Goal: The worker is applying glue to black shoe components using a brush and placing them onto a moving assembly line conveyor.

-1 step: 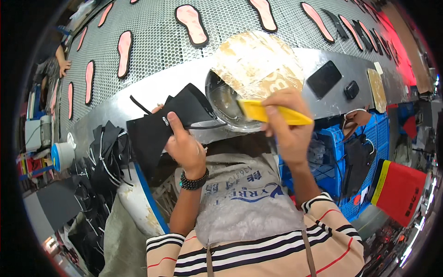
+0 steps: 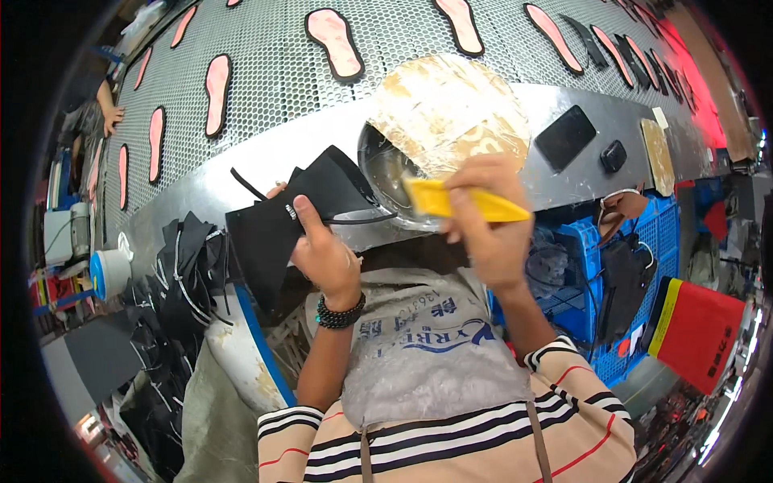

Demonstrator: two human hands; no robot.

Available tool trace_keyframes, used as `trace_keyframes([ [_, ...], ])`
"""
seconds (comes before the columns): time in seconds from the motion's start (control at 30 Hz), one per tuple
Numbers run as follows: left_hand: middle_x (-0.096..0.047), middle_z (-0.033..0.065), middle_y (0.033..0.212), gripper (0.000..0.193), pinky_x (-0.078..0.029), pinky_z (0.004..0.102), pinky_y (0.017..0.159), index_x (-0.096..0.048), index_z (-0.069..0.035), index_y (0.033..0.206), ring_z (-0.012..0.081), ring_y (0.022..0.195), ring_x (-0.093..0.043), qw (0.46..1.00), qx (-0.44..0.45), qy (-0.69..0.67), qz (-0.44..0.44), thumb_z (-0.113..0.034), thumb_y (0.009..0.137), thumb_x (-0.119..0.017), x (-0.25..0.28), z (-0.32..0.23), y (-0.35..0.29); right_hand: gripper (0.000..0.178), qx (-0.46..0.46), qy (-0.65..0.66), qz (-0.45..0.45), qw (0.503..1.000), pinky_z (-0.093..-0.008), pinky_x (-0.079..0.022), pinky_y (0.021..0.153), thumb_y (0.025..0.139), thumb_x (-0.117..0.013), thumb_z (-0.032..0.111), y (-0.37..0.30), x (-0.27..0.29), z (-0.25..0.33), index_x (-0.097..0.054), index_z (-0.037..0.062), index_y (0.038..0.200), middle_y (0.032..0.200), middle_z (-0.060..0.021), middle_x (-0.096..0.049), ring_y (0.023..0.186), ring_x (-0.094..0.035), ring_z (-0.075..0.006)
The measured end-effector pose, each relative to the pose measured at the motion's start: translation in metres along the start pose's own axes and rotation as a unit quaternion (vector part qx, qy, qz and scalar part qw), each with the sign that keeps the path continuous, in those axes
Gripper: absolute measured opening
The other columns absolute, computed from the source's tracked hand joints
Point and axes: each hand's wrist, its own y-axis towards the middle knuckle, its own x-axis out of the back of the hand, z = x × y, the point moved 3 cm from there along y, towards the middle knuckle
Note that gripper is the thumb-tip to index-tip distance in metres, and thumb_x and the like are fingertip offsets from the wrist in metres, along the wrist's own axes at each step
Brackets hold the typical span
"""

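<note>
Perforated metal conveyor belt fills the top of the view, curving from left to right, with pink shoe insoles outlined in black laid flat on it at even gaps. Along its near edge runs a plain steel ledge, serving as the tabletop. On that ledge sit a round metal bowl, a disc wrapped in clear film leaning over the bowl's far side, a black phone and a small black fob further right.

The left hand has its grip clamped on a black fabric piece, thumb on top and fingers underneath, holding it up in front of the ledge just left of the bowl. A beaded bracelet circles that wrist. The right hand has its grip closed on a yellow scraper, whose flat end points left and lies over the bowl's near rim, close to the edge of the black piece.

Below the ledge on the left, a heap of black fabric pieces with white trim hangs over a sack. On the right stand blue plastic crates, with a red and yellow folder beside them. At the far left another person's hand rests on the belt.
</note>
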Motion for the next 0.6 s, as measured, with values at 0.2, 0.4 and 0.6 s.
trace_keyframes([
  [0.2,-0.06,-0.0053,0.079,0.033,-0.037,0.0245,0.054,-0.062,0.007,0.12,0.0051,0.061,-0.044,0.997,-0.035,0.071,0.006,-0.022,0.105,-0.059,0.013,0.02,-0.007,0.01,0.033,-0.037,0.046,0.998,-0.0283,-0.052,0.069,0.086,-0.058,-0.006,-0.011,-0.019,-0.033,-0.063,-0.0009,0.094,0.093,-0.0101,-0.06,0.08,-0.062,-0.0174],
  [0.4,-0.052,-0.0019,0.061,0.044,-0.032,0.0301,0.046,-0.07,0.008,0.088,0.0063,0.051,-0.037,0.976,-0.013,0.184,0.112,-0.03,0.105,-0.056,0.003,-0.018,0.022,0.015,0.108,-0.118,-0.006,0.987,-0.0344,-0.051,0.075,0.081,-0.06,-0.01,-0.017,-0.007,-0.023,-0.062,0.0,0.093,0.088,-0.0129,-0.061,0.081,-0.061,-0.0288],
  [0.6,-0.07,0.0099,0.092,0.019,-0.05,0.0264,0.057,-0.069,0.008,0.094,0.0144,0.071,-0.066,0.887,0.074,-0.055,0.452,-0.011,0.094,-0.067,-0.165,-0.052,0.082,0.013,0.079,-0.088,-0.1,0.988,-0.0218,-0.053,0.054,0.089,-0.057,-0.01,-0.038,0.048,0.004,-0.064,-0.0018,0.097,0.105,-0.0134,-0.06,0.069,-0.064,-0.0118],
])
